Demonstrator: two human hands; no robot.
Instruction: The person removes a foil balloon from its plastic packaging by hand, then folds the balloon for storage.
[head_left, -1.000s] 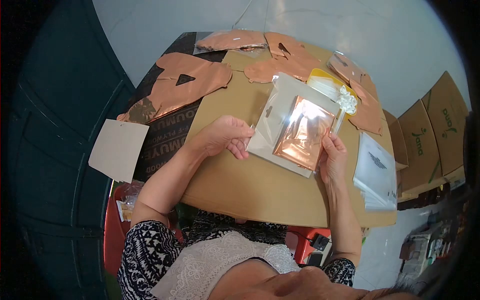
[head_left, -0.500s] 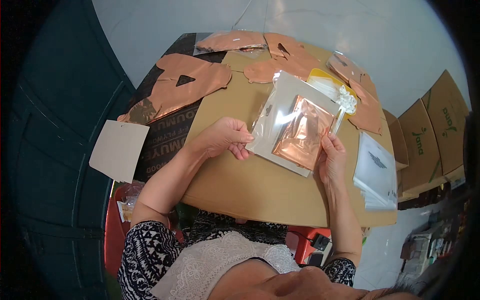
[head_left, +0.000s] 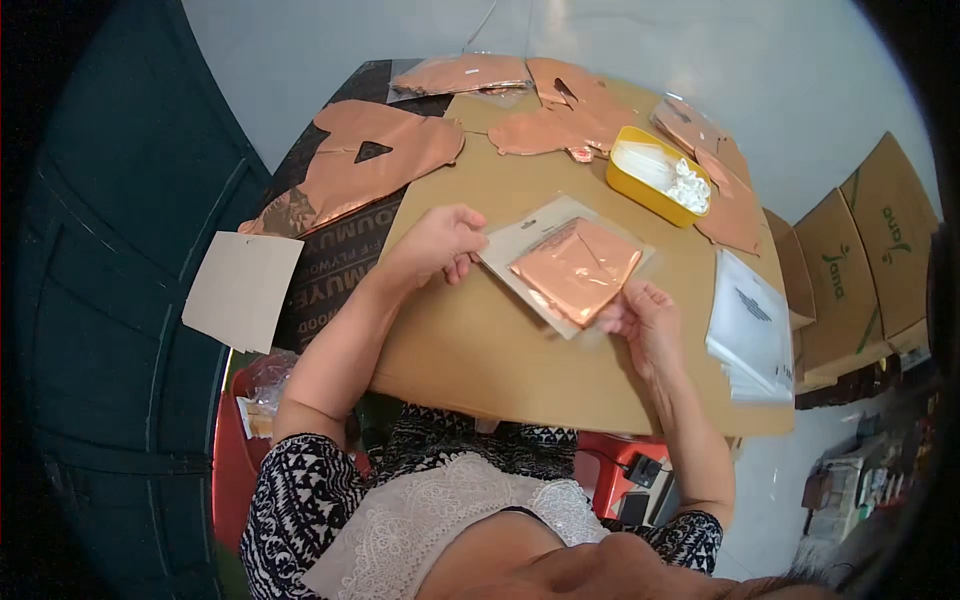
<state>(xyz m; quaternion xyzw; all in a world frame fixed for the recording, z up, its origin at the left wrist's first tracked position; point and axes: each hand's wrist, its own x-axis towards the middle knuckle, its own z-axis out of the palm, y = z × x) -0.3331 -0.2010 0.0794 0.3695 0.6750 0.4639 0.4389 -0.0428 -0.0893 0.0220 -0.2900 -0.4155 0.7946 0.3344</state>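
Observation:
A clear plastic bag point(head_left: 527, 232) holds a grey card and a folded copper-coloured foil balloon point(head_left: 580, 262), low over the cardboard tabletop. My left hand point(head_left: 440, 245) is closed, pinching the bag's left corner between thumb and fingers. At the right edge of the bag, my right hand point(head_left: 645, 318) has its thumb and fingers about the edge; its fingertips are slightly blurred. Behind the bag is a yellow tub point(head_left: 655, 200) with white strips and a bunched white ribbon in it.
Flat copper foil letter balloons point(head_left: 400, 135) lie along the far left and back. Grey cards point(head_left: 243, 290) are stacked at left, clear bags point(head_left: 750, 325) at right. A bagged balloon point(head_left: 460, 75) sits at the back. Cardboard boxes point(head_left: 850, 250) stand beyond the table's right side.
The bag with the card and balloon has come down from a tilted hold to nearly flat, uncovering the yellow tub. Both hands have moved with it, slightly left.

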